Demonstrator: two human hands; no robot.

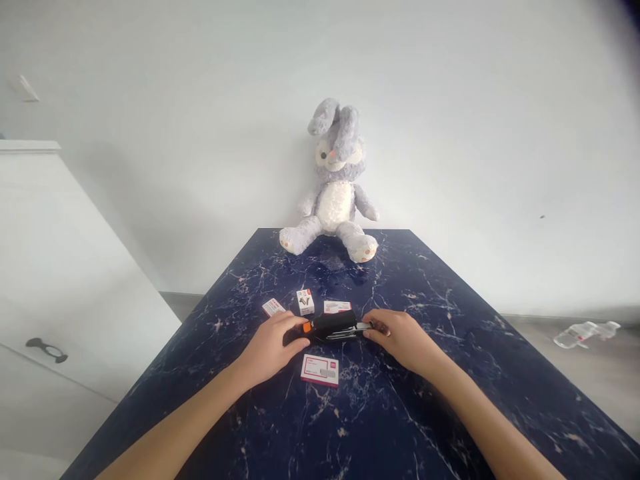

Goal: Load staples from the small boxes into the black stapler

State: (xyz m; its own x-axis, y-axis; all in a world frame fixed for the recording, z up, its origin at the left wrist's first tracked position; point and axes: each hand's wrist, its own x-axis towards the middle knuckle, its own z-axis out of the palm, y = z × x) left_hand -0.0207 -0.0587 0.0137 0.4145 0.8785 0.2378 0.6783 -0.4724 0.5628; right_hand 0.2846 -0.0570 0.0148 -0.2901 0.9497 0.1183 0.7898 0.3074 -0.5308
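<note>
A black stapler (334,326) with an orange part at its left end lies crosswise between my hands. My left hand (275,341) grips that orange end between thumb and fingers. At the other end, my right hand (396,335) pinches a silver metal piece (362,327) that sticks out of the stapler. Close in front of the stapler lies a flat white and red staple box (319,370). Behind it are a small white box with a clip picture (305,302), a white and red box (337,307) and another small box (273,307) beside my left fingers.
A grey plush rabbit (336,200) sits at the far end of the dark blue marbled table (240,413), against the wall. To the left stands a white cabinet (65,267) with a dark handle. Clear plastic bottles (583,333) lie on the floor at the right.
</note>
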